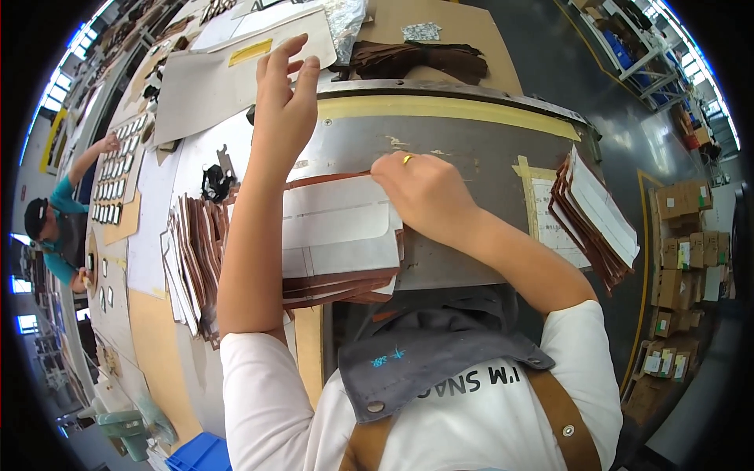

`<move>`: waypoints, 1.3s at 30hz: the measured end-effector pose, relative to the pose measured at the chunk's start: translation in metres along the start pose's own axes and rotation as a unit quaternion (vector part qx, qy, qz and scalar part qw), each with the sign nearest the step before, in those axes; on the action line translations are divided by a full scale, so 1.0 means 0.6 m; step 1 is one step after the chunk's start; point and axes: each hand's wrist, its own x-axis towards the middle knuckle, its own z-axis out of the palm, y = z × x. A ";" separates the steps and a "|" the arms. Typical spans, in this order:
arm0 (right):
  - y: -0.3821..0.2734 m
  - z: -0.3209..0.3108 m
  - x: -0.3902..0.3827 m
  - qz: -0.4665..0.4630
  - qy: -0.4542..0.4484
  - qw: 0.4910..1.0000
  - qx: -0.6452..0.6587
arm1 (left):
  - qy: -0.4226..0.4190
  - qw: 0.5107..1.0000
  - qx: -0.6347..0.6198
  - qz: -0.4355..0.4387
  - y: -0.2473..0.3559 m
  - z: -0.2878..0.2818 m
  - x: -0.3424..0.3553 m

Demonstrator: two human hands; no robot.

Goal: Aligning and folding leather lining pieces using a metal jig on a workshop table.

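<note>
In front of me on a grey metal work surface lies a stack of brown leather-like pieces with white sheets on top point(342, 224). My right hand point(428, 188), with a yellow ring on one finger, is curled at the stack's far right corner. Its fingertips pinch the edge of the top brown piece. My left hand point(287, 98) is raised beyond the stack to the left, fingers apart and holding nothing. Below it, my left forearm crosses over the stack's left end and hides part of it.
More brown-and-white pieces point(192, 267) stand fanned on the left. Another bundle point(593, 216) rests at the right edge. Beyond a metal rail lie dark brown pieces point(424, 61) and a grey board point(208, 94). A co-worker point(59, 228) is at the far left, and cardboard boxes point(683, 267) stand right.
</note>
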 end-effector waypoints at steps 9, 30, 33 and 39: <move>0.187 -0.085 -0.001 0.247 0.018 0.968 0.040 | -0.208 0.956 0.208 0.000 -0.041 0.042 -0.024; 0.165 -0.067 -0.046 0.172 -0.133 0.949 -0.227 | -0.277 0.885 0.362 0.097 -0.084 0.065 -0.075; 0.167 -0.067 -0.042 0.163 -0.131 0.943 -0.258 | -0.292 0.885 0.352 0.084 -0.074 0.067 -0.069; 0.153 -0.083 -0.030 0.156 -0.160 0.942 -0.250 | -0.256 0.879 0.380 0.133 -0.068 0.071 -0.072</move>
